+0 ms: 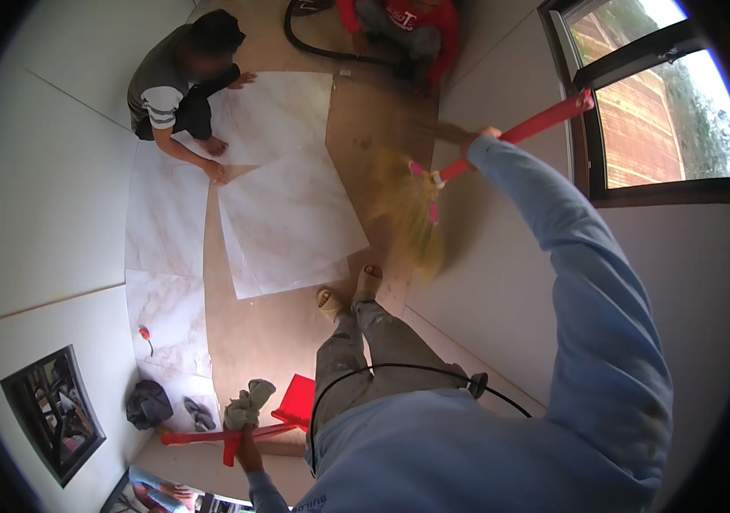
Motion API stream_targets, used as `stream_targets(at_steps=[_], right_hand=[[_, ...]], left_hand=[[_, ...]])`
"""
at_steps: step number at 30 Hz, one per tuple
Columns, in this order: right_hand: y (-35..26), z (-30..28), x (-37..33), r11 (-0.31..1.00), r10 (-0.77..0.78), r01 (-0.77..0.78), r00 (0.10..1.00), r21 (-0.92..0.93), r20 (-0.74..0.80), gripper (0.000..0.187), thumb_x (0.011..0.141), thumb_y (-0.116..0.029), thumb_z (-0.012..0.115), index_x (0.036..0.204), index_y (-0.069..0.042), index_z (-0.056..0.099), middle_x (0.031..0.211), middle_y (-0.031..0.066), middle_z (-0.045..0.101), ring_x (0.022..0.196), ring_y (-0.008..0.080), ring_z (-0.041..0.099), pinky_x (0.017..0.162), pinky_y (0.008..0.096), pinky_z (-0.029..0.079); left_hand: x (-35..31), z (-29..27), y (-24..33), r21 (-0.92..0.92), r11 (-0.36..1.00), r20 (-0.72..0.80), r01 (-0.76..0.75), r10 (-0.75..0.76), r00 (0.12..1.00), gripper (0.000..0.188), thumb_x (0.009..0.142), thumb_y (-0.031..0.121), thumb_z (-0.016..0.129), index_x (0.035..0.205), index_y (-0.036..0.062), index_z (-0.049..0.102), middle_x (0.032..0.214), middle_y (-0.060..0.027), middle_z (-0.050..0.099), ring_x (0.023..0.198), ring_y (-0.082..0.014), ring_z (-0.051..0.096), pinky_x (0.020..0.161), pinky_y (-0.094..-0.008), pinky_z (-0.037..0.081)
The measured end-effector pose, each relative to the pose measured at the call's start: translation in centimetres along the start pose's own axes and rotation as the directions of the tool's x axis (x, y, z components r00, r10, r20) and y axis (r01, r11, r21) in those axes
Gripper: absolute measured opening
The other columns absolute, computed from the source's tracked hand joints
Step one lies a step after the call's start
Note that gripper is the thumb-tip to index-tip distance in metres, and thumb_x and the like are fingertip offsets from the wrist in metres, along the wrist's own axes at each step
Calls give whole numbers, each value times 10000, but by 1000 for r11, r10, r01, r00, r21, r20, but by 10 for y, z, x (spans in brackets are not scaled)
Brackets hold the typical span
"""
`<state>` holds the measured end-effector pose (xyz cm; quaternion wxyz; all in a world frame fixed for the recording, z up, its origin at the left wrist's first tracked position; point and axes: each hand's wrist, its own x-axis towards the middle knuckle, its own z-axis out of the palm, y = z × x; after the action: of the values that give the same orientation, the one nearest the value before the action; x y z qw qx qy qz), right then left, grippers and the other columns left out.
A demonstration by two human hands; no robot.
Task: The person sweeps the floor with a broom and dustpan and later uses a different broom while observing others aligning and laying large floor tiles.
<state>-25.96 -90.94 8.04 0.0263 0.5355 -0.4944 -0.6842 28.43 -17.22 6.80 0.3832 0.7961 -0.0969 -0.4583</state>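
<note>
In the head view, the right hand (485, 139) has its fingers round a red-handled broom (457, 168), blurred bristles (412, 222) probably over open brown floor (361, 120) between the marble-patterned sheets (292, 209) and wall (510, 227); the left hand (248, 446) clasps a red dustpan (297, 398).

A light-blue long-sleeved top (468, 449) meets grey trousers (403, 342) above tan sandals (368, 280).

A broom (457, 168) slants on the person's right, its red handle rising outward, its yellow bristles, bound in pink, fanned and blurred. At lower left is a red long-handled dustpan (298, 398), a crumpled grey-green cloth (248, 405) just beside its handle.
</note>
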Motion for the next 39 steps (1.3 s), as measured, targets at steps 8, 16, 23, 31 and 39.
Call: stream_targets(at_steps=[8, 16, 23, 31, 39], right_hand=[[53, -51, -95, 999, 53, -53, 998, -1, -26, 538, 771, -368, 811, 1284, -258, 693, 1185, 44, 728, 1104, 321, 705, 930, 560, 553], [102, -111, -197, 993, -110, 115, 980, 22, -163, 539, 742, -278, 813, 1268, -206, 720, 1235, 89, 722, 1152, 349, 690, 976, 558, 541], [97, -154, -134, 992, -126, 117, 957, -49, -262, 647, 711, -347, 895, 1320, -233, 705, 1313, 61, 696, 1250, 360, 629, 1037, 628, 464], [158, -297, -71, 982, -110, 61, 953, -178, -281, 611, 737, -335, 864, 1317, -229, 702, 1291, 44, 702, 1282, 350, 600, 1039, 623, 453], [296, -432, 49, 932, -363, 302, 787, -202, -499, 448, 731, -176, 851, 1168, -122, 768, 1182, 108, 747, 1154, 360, 685, 927, 555, 562]], left_hand=[[5, -38, -23, 107, 993, 38, -49, 45, 998, 436, 920, 101, 713, 1308, 2, 539, 1149, -97, 653, 990, -216, 658, 847, -349, 551], [15, -49, 0, 427, 891, 2, 152, -169, 986, 568, 911, 187, 735, 1395, -15, 519, 1232, -153, 656, 1106, -273, 652, 954, -390, 512], [12, -9, -1, 258, 966, 76, -26, 6, 997, 676, 847, 167, 764, 1423, -53, 488, 1370, -216, 563, 1225, -331, 585, 1029, -423, 475], [77, 79, 82, 187, 982, 66, -42, 30, 997, 552, 833, 57, 745, 1343, -24, 550, 1155, -135, 655, 1039, -252, 660, 888, -381, 553], [117, 309, 280, 177, 983, 125, 39, -62, 990, 403, 1000, 262, 665, 1280, -17, 583, 1028, -104, 681, 936, -220, 629, 823, -383, 532]])
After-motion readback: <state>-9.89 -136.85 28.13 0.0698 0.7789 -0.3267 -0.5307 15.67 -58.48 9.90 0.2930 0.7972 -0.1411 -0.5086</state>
